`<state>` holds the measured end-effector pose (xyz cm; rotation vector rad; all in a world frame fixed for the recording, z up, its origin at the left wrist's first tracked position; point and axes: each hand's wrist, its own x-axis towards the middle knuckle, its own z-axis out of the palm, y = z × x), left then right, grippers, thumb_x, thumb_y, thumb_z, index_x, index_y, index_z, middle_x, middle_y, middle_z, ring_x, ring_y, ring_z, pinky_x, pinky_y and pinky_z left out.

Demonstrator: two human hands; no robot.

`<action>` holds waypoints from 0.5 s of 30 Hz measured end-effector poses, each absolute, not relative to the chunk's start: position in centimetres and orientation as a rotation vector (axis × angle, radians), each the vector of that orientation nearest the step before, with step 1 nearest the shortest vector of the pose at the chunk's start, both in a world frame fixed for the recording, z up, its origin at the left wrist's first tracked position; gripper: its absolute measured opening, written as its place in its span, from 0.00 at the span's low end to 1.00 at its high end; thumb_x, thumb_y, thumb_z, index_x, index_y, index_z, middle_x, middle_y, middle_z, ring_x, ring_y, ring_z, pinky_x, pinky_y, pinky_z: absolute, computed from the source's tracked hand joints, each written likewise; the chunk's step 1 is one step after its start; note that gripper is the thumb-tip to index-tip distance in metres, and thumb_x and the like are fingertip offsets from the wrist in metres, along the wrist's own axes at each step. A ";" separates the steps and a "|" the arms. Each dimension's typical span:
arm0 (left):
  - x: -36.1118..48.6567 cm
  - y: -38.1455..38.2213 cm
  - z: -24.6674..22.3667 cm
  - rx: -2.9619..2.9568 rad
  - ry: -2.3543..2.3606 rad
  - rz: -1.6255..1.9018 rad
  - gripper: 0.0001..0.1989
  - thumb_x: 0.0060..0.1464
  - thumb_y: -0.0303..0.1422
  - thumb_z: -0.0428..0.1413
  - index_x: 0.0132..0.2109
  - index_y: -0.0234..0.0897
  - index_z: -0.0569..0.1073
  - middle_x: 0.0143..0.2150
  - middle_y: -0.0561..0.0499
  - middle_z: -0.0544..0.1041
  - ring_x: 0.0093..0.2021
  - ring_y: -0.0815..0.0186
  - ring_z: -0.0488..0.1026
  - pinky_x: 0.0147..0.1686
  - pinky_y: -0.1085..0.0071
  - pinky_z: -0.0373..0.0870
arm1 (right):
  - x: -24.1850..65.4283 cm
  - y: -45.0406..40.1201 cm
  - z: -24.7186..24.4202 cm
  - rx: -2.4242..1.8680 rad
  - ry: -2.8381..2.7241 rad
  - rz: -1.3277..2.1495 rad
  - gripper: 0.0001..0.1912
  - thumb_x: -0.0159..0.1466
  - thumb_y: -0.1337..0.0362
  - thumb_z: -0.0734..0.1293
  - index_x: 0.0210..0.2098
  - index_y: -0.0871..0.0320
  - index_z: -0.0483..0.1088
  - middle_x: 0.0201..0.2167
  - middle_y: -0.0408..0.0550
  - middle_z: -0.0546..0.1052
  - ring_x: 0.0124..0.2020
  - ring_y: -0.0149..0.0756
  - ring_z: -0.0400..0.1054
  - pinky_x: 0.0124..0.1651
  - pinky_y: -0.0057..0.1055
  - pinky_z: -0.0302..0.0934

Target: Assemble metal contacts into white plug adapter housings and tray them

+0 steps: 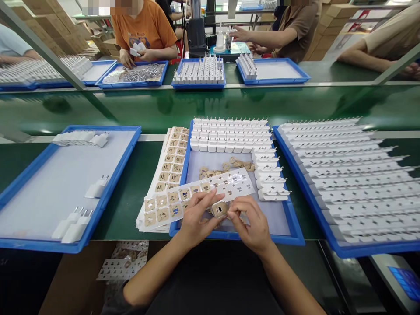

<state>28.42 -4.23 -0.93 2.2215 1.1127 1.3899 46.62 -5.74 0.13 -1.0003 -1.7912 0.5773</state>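
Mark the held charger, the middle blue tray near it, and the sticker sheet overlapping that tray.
Held charger (pixel 219 209), head view: stickered face.
Middle blue tray (pixel 288 239), head view: front rim.
Sticker sheet (pixel 196 189), head view: middle stickers.

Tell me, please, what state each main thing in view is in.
Left hand: gripping the plug.
Right hand: fingers curled beside the plug.
Plug: held, beige label on its face.
Label sheet: partly used, lying slanted.
Middle tray: partly filled.
Right tray: mostly filled.
Left tray: sparsely filled.

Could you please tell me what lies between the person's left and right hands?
In the head view, a white piece with a tan face sits between the left hand and right hand.
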 end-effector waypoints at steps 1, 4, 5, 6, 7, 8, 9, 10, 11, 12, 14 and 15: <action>28.5 -4.2 -1.0 2.244 1.089 1.408 0.36 0.58 0.30 0.62 0.69 0.40 0.57 0.47 0.45 0.83 0.46 0.61 0.73 0.47 0.63 0.76 | 46.5 -5.8 0.1 -1.030 -1.713 0.677 0.08 0.66 0.70 0.66 0.44 0.52 0.69 0.38 0.48 0.73 0.35 0.37 0.69 0.36 0.34 0.68; 28.7 -4.3 -1.3 2.318 1.030 1.445 0.36 0.58 0.27 0.60 0.70 0.41 0.56 0.47 0.45 0.83 0.45 0.62 0.74 0.47 0.64 0.77 | 46.0 -5.7 0.1 -1.067 -1.474 1.019 0.06 0.66 0.65 0.67 0.43 0.52 0.69 0.42 0.49 0.72 0.35 0.35 0.69 0.32 0.30 0.68; 28.7 -4.3 -1.4 2.339 1.019 1.458 0.36 0.58 0.27 0.60 0.70 0.40 0.56 0.47 0.45 0.83 0.45 0.62 0.74 0.47 0.64 0.78 | 45.8 -5.7 0.1 -1.058 -1.405 1.110 0.04 0.66 0.63 0.67 0.42 0.52 0.70 0.42 0.48 0.71 0.35 0.35 0.69 0.32 0.30 0.68; 28.7 -4.4 -1.4 2.358 1.008 1.468 0.37 0.58 0.26 0.61 0.70 0.40 0.56 0.47 0.45 0.82 0.45 0.62 0.75 0.47 0.64 0.78 | 45.5 -5.6 0.1 -1.045 -1.345 1.177 0.02 0.66 0.63 0.67 0.39 0.53 0.70 0.41 0.48 0.71 0.35 0.35 0.69 0.31 0.29 0.68; 28.7 -4.4 -1.4 2.377 0.997 1.477 0.37 0.57 0.26 0.61 0.70 0.39 0.56 0.47 0.44 0.82 0.45 0.62 0.75 0.46 0.65 0.78 | 45.3 -5.6 0.1 -1.030 -1.292 1.223 0.02 0.66 0.62 0.68 0.37 0.53 0.70 0.39 0.47 0.70 0.35 0.35 0.68 0.30 0.28 0.67; 28.7 -4.4 -1.4 2.393 0.987 1.483 0.37 0.57 0.25 0.61 0.70 0.39 0.57 0.47 0.44 0.82 0.45 0.62 0.75 0.46 0.65 0.79 | 45.2 -5.5 0.1 -1.017 -1.242 1.258 0.03 0.65 0.62 0.68 0.36 0.53 0.70 0.38 0.47 0.70 0.34 0.34 0.68 0.29 0.27 0.67; 28.6 -4.4 -1.4 2.406 0.978 1.487 0.37 0.57 0.24 0.61 0.70 0.39 0.57 0.47 0.44 0.82 0.45 0.62 0.75 0.45 0.66 0.79 | 45.0 -5.5 0.1 -1.006 -1.196 1.289 0.04 0.64 0.62 0.69 0.35 0.54 0.70 0.37 0.46 0.70 0.34 0.34 0.67 0.28 0.26 0.67; 28.5 -4.4 -1.3 2.414 0.972 1.487 0.37 0.57 0.24 0.60 0.70 0.39 0.57 0.47 0.45 0.82 0.45 0.62 0.75 0.45 0.66 0.79 | 44.9 -5.4 0.0 -0.998 -1.155 1.322 0.05 0.64 0.61 0.70 0.34 0.54 0.70 0.37 0.46 0.70 0.33 0.33 0.66 0.28 0.26 0.67; 28.5 -4.4 -1.3 2.418 0.967 1.491 0.36 0.57 0.24 0.60 0.70 0.40 0.57 0.46 0.45 0.82 0.46 0.62 0.76 0.45 0.66 0.79 | 44.9 -5.4 0.0 -0.991 -1.116 1.360 0.06 0.63 0.61 0.70 0.33 0.54 0.70 0.36 0.45 0.70 0.32 0.33 0.66 0.27 0.26 0.67; 28.5 -4.4 -1.3 2.421 0.963 1.495 0.36 0.58 0.25 0.60 0.70 0.40 0.56 0.46 0.45 0.82 0.46 0.62 0.76 0.45 0.66 0.80 | 44.8 -5.3 0.0 -0.984 -1.077 1.404 0.07 0.62 0.60 0.71 0.33 0.55 0.70 0.36 0.45 0.70 0.32 0.32 0.66 0.27 0.26 0.67; 28.4 -4.5 -1.3 2.422 0.955 1.495 0.36 0.58 0.25 0.59 0.70 0.40 0.56 0.47 0.45 0.82 0.46 0.62 0.77 0.45 0.66 0.80 | 44.8 -5.2 -0.1 -0.969 -1.004 1.491 0.08 0.61 0.59 0.72 0.32 0.55 0.69 0.36 0.45 0.70 0.30 0.31 0.65 0.26 0.25 0.67; 28.4 -4.5 -1.3 2.423 0.951 1.493 0.36 0.59 0.24 0.58 0.70 0.40 0.56 0.47 0.44 0.82 0.46 0.62 0.77 0.45 0.65 0.80 | 44.9 -5.2 -0.1 -0.966 -0.973 1.525 0.09 0.61 0.59 0.72 0.33 0.55 0.69 0.36 0.45 0.70 0.30 0.31 0.65 0.25 0.25 0.67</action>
